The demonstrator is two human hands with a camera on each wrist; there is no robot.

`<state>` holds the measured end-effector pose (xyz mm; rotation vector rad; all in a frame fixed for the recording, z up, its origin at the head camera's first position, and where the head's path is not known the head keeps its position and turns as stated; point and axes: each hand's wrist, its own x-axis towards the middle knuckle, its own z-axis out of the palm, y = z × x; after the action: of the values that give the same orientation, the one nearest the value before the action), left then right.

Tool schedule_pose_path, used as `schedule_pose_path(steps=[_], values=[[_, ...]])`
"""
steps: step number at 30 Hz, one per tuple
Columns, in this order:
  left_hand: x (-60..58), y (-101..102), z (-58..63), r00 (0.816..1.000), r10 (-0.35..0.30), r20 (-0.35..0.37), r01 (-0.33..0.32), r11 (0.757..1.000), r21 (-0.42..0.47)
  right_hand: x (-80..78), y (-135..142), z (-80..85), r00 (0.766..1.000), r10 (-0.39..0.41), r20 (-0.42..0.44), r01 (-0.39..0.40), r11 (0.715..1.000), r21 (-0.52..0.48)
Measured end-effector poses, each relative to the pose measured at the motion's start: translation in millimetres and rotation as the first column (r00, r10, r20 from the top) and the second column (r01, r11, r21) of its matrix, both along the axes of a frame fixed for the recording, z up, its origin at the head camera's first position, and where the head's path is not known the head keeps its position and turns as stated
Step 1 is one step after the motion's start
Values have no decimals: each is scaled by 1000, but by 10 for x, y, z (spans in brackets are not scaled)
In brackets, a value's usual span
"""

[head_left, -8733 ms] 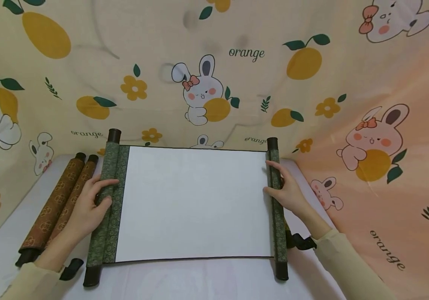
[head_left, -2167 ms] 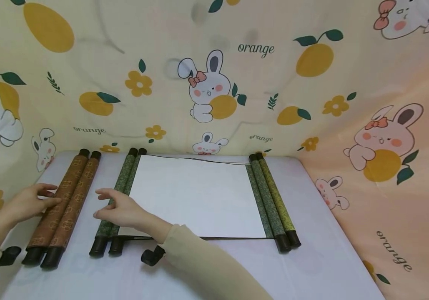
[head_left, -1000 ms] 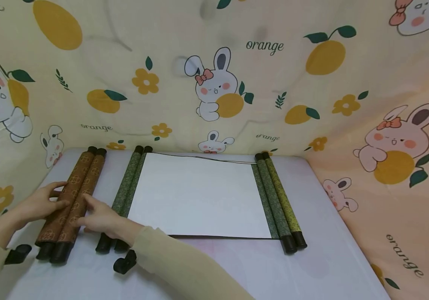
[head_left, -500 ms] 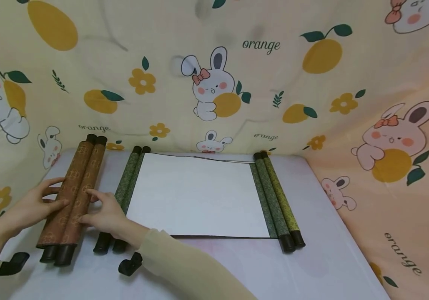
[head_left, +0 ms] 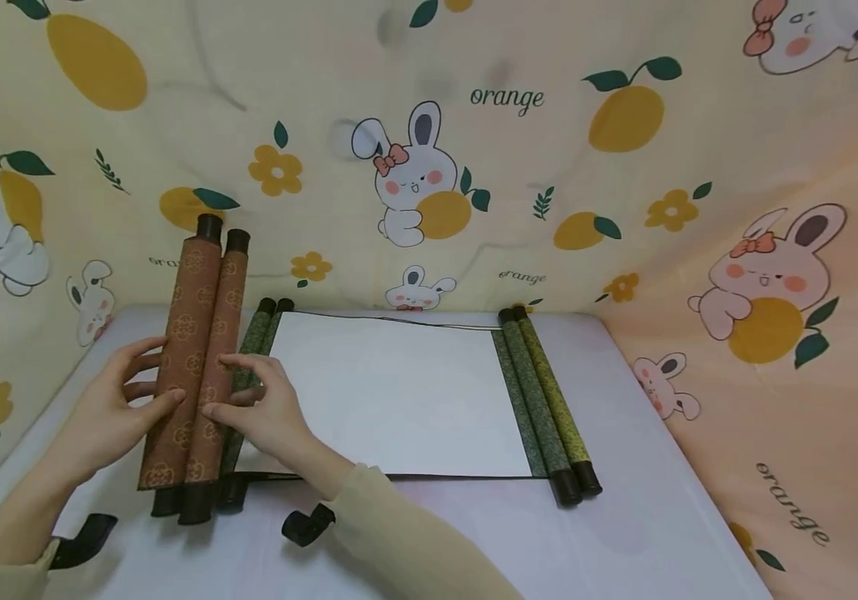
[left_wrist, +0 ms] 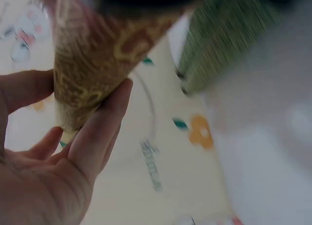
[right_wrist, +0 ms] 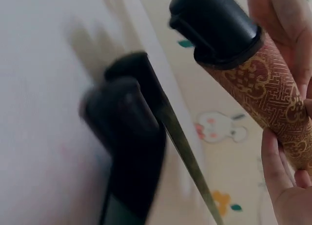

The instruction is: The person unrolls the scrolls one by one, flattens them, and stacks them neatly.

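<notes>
1. Two hands share one load: I see the left hand (head_left: 109,417) gripping the brown left roll (head_left: 187,333), thumb on its near face, fingers on its outer side.
2. Just beside it leans the brown right roll (head_left: 223,333), both tilted, far ends higher, and by my reading raised off the bench (head_left: 661,517).
3. I read the step in hand as a lift or carry of this brown pair; the next move calls for keeping the rolls side by side and clear of their neighbour.
4. The right hand (head_left: 274,408) pinches the right roll between thumb and fingers.
5. Partly behind that hand lies the green-edged scroll (head_left: 398,392), spread flat, its white sheet showing.
6. At my far right, a yellow-green roll (head_left: 559,392) lies alongside the scroll's right roller; neither hand is near it.
</notes>
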<state>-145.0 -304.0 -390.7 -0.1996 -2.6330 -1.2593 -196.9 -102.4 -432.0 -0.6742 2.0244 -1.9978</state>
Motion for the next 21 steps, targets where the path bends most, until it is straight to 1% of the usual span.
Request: schedule_pose_path(steps=[4, 8, 11, 15, 21], values=[[-10, 330, 5, 997, 6, -78, -1, 998, 61, -29, 309, 22, 997, -15, -70, 13, 999, -35], [-18, 647, 24, 993, -10, -120, 28, 989, 145, -34, 603, 55, 996, -23, -88, 14, 995, -96], [-28, 869, 26, 991, -42, -124, 67, 976, 208, -34, 828, 84, 996, -31, -83, 21, 993, -120], [-84, 1159, 5, 989, -95, -112, 124, 949, 291, -54, 1150, 104, 995, -33, -97, 22, 994, -110], [-225, 1656, -92, 975, -172, -138, 209, 919, 335, -98, 1654, 82, 995, -51, -90, 43, 995, -93]])
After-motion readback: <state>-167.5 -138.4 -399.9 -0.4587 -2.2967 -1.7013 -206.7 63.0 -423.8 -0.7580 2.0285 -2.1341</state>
